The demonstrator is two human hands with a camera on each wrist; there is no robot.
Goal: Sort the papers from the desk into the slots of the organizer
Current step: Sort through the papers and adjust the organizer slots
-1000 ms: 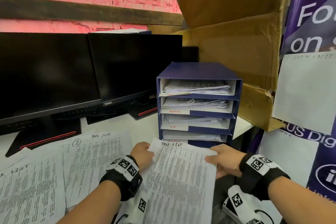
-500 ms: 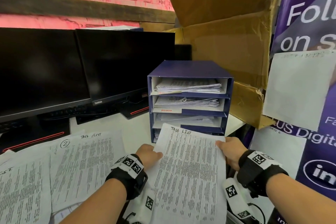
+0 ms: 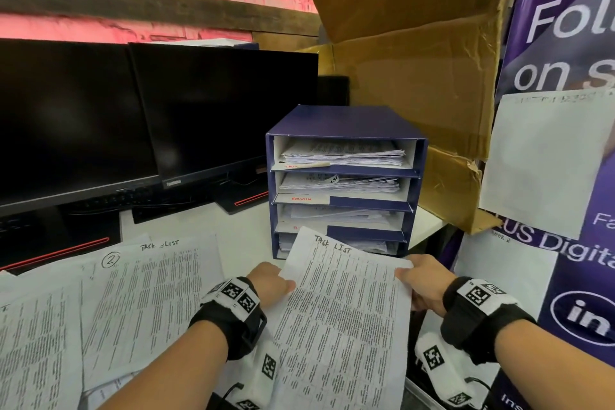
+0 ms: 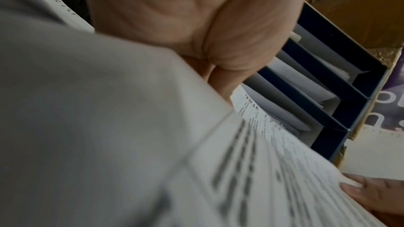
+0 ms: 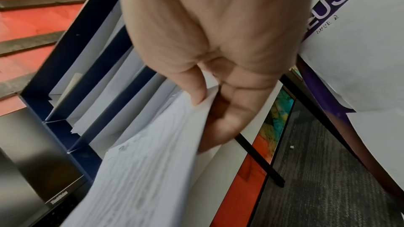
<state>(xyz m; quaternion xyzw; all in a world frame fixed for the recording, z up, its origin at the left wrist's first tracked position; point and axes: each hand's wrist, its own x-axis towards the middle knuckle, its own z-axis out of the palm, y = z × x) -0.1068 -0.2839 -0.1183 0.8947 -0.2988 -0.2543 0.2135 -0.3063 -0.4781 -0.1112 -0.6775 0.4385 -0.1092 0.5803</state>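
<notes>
Both hands hold one printed sheet headed "TASK LIST" in front of the blue organizer. My left hand grips its left edge and my right hand pinches its right edge, thumb on top. The right wrist view shows the thumb and fingers clamped on the sheet. The sheet's top edge overlaps the organizer's lowest slot. All the organizer's slots hold stacked papers. More printed papers lie on the desk to the left.
Two dark monitors stand behind the loose papers. A large open cardboard box leans behind and right of the organizer. A purple banner with white sheets taped on it fills the right side. The white desk ends just right of the organizer.
Both hands have lifted the sheet and carried it forward, so its top edge now overlaps the organizer's bottom slot. The other papers have not moved.
</notes>
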